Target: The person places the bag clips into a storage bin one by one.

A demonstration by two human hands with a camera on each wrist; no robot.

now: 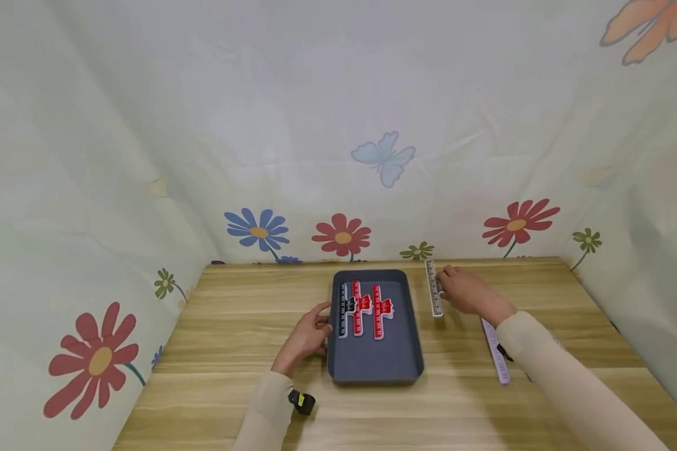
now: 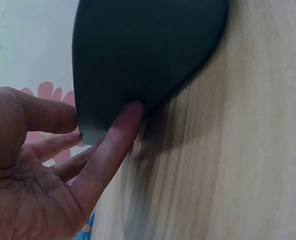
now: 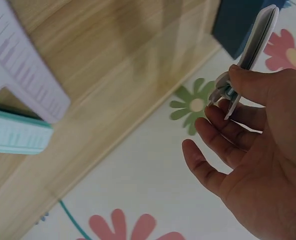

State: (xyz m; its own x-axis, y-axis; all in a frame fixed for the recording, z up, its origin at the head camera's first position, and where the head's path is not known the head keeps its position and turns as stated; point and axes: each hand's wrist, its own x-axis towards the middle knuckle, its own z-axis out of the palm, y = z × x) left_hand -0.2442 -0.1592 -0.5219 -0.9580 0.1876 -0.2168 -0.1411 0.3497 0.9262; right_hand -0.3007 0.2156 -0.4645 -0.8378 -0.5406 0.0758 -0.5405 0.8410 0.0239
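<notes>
My left hand [image 1: 304, 335] is at the left side of a dark grey tray [image 1: 375, 363]. In the left wrist view its thumb meets the rim and a nearly straight finger [image 2: 113, 140] touches the outer wall. Inside the tray lie a black clip [image 1: 342, 319] and two red clips [image 1: 357, 319] [image 1: 378, 322], each with a piano-key pattern. Right of the tray, my right hand [image 1: 465, 291] pinches a white-edged piano-key clip [image 1: 434, 288] between thumb and fingers. The right wrist view shows that clip [image 3: 260, 37] edge-on, above the table.
A lavender clip [image 1: 496, 357] lies on the wooden table [image 1: 248, 307], partly under the right forearm. In the right wrist view a teal clip [image 3: 18, 135] lies beside the lavender one. A flower-printed cloth [image 1: 293, 175] hangs behind the table.
</notes>
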